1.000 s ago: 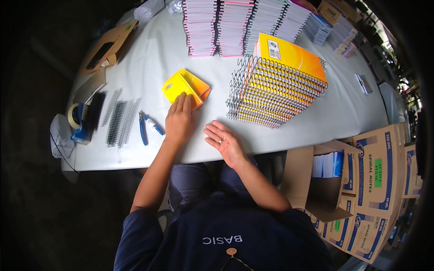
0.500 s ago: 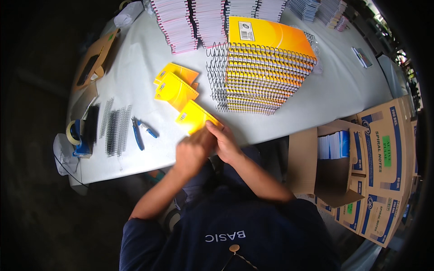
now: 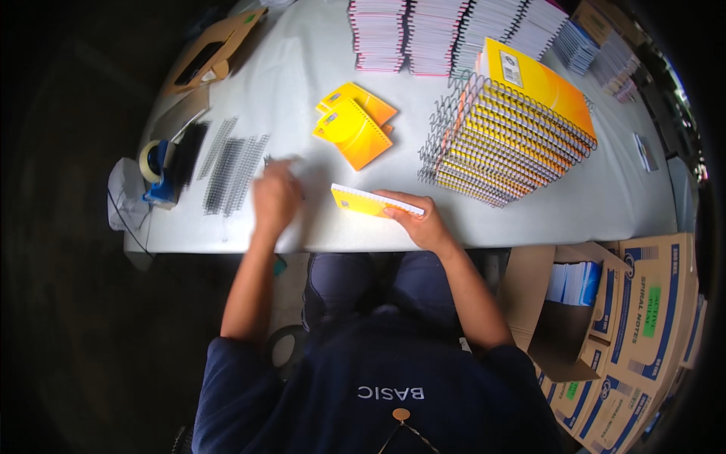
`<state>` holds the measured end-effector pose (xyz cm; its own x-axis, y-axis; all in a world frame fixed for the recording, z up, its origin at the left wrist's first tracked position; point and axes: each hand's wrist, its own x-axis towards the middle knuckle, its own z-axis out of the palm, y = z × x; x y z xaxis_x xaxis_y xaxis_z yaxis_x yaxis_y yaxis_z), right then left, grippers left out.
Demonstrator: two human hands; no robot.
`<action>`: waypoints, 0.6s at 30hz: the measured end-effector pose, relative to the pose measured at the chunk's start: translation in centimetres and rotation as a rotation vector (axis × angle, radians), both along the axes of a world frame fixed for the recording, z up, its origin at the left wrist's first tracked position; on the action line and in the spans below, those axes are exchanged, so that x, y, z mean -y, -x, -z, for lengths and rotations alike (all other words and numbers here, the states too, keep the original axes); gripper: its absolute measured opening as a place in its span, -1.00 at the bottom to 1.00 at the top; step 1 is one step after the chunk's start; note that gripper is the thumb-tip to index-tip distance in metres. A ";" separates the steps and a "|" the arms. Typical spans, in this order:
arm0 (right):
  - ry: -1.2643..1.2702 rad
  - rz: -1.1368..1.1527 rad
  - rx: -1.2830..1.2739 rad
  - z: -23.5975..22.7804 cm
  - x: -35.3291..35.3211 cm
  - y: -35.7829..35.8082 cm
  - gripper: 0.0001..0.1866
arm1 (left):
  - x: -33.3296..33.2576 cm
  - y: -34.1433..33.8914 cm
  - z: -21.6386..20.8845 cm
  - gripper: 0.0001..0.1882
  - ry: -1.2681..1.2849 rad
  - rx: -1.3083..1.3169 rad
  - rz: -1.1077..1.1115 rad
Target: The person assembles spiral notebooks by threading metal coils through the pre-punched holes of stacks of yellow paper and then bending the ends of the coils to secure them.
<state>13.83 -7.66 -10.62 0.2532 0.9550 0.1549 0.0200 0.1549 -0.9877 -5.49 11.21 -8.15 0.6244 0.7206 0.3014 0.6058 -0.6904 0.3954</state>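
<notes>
In my right hand (image 3: 425, 222) is a small yellow notebook (image 3: 360, 200), gripped at its right end with the thumb on the cover and fingers behind. Its white page edge faces up, tilted above the near part of the table. My left hand (image 3: 277, 198) is blurred by motion and lies over the pliers; only dark pliers tips (image 3: 267, 160) show past it. Its fingers are smeared, so their grip is unclear. Several more small yellow notebooks (image 3: 358, 135) lie overlapped farther back. Silver wire coils (image 3: 236, 174) lie left of my left hand.
A tall stack of yellow spiral notebooks (image 3: 522, 136) stands to the right, with white-paged stacks (image 3: 378, 38) behind. A blue tape dispenser (image 3: 160, 181) and a cardboard piece (image 3: 227, 47) sit left. Below the table's right side, an open carton (image 3: 522, 291) adjoins stacked cartons (image 3: 654, 303).
My left hand has left the small notebook and moved left to the pliers. My right hand keeps the notebook, now tipped with its page edge up. The whole view has shifted.
</notes>
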 end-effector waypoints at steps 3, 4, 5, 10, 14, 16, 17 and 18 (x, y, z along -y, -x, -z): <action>-0.002 0.010 0.026 -0.3 -0.7 0.3 -0.70 | -5.3 2.4 -1.1 -0.72 -0.159 -0.385 -0.444; 0.001 0.018 0.031 -0.5 -0.8 0.3 -0.71 | -5.8 2.9 -0.8 -0.71 -0.107 -0.376 -0.425; 0.001 0.022 0.041 -0.4 -0.8 0.2 -0.71 | -5.8 3.0 -0.7 -0.71 -0.053 -0.370 -0.399; -0.030 0.036 0.017 0.2 -1.0 0.4 -0.69 | -6.5 4.0 -0.9 -0.78 0.161 0.202 -0.199; -0.018 0.054 -0.041 0.4 -0.5 -0.1 -0.68 | 0.9 0.7 -3.8 -0.82 0.689 0.224 0.317; -0.026 0.043 -0.055 0.1 -0.5 0.1 -0.67 | 2.3 0.2 -3.1 -0.79 0.705 0.183 0.324; -0.024 0.047 -0.045 0.2 -0.5 0.1 -0.67 | 2.2 0.2 -3.1 -0.69 0.736 0.150 0.316; -0.020 0.052 -0.036 0.3 -0.5 0.1 -0.67 | 2.2 0.1 -3.2 -0.67 0.734 0.111 0.297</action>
<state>13.71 -7.13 -10.87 0.3084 0.9370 0.1641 -0.0065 0.1745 -0.9846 -5.59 9.06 -5.00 0.8156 0.5674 -0.1134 0.3675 -0.3567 0.8589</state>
